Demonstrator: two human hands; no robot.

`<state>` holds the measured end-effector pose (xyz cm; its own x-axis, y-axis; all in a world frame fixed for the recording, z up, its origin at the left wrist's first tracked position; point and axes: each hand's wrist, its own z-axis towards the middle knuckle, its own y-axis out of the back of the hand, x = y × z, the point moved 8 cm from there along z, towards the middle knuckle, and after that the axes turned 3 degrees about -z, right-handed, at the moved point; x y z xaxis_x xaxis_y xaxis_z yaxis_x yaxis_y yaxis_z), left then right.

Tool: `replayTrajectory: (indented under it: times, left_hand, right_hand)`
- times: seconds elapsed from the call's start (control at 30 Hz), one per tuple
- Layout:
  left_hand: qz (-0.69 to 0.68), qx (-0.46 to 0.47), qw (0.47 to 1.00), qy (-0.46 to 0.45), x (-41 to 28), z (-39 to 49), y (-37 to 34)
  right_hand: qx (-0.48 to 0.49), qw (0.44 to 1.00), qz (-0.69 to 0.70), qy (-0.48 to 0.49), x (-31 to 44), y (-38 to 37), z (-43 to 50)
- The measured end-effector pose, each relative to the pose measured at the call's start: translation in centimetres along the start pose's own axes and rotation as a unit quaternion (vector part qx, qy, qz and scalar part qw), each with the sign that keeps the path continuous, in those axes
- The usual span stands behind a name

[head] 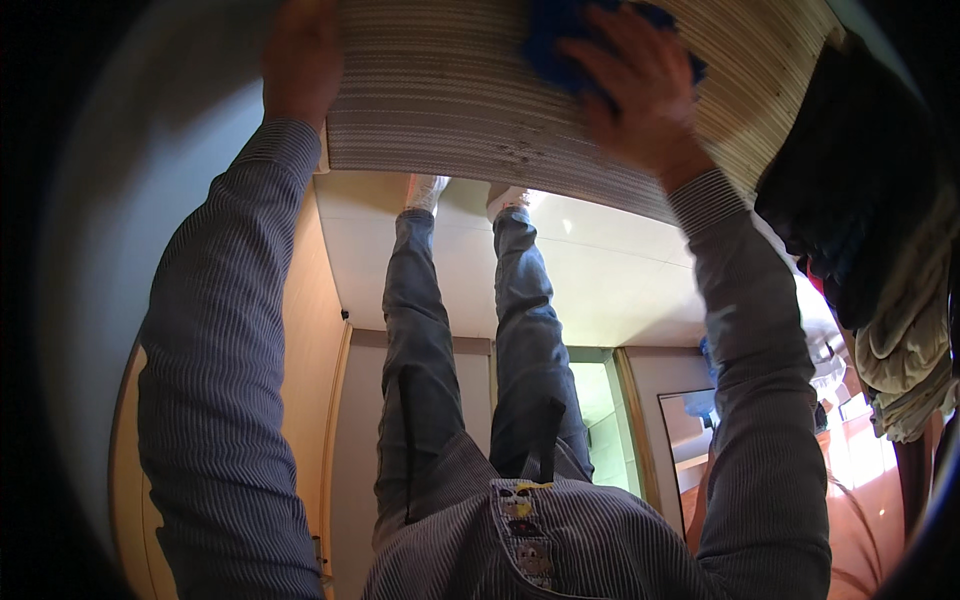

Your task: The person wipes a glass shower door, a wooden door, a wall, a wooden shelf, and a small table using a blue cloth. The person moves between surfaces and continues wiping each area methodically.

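A blue cloth (551, 52) lies on a striped, woven-looking mat (450, 97) at the top of the view. Spread over that cloth, my right hand (637, 82) presses it to the mat, its fingers blurred. My left hand (301, 71) is at the mat's left edge, beside the pale wall. Blur and the upper picture rim hide its fingers, so whether it grips anything does not show. Small dark marks (517, 148) dot the mat near its front edge.
A pile of dark and light clothes or fabric (847, 187) sits at the right end. My legs (517, 300) stand on a pale floor (615, 285) in front of the mat. Behind me are a wooden door (307, 337), a doorway (604, 405) and a mirror (690, 442).
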<state>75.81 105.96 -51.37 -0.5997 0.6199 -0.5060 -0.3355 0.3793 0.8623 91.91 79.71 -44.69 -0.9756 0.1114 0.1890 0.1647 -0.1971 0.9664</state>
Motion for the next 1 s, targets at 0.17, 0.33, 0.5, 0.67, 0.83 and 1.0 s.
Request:
replayTrajectory:
  times: [0.17, 0.33, 0.5, 0.67, 0.83, 1.0]
  left_hand:
    - [-0.043, 0.019, 0.994, 0.095, -0.3, -0.6, 0.3]
    - [-0.095, -0.047, 0.992, 0.07, -3.6, -0.7, 1.9]
    - [-0.095, -0.039, 0.992, 0.079, -3.7, -0.6, 1.8]
    - [-0.103, -0.06, 0.992, 0.04, -3.9, -0.7, 1.9]
    - [-0.075, -0.022, 0.991, 0.105, -3.1, -0.8, 1.4]
    - [-0.046, -0.023, 0.993, 0.107, -2.3, -1.1, 1.1]
  right_hand:
    - [-0.154, 0.974, -0.12, -0.114, -12.9, 2.4, 1.8]
    - [-0.161, 0.898, -0.044, -0.407, -21.5, 3.7, 4.8]
    - [-0.239, 0.947, -0.062, -0.203, -10.2, 0.9, 11.3]
    - [-0.128, 0.991, 0.045, 0.009, 2.8, -1.6, 11.9]
    - [-0.064, 0.993, 0.073, 0.075, -2.8, -0.6, 9.3]
    - [-0.176, 0.954, -0.085, -0.226, -18.1, 3.1, 4.6]
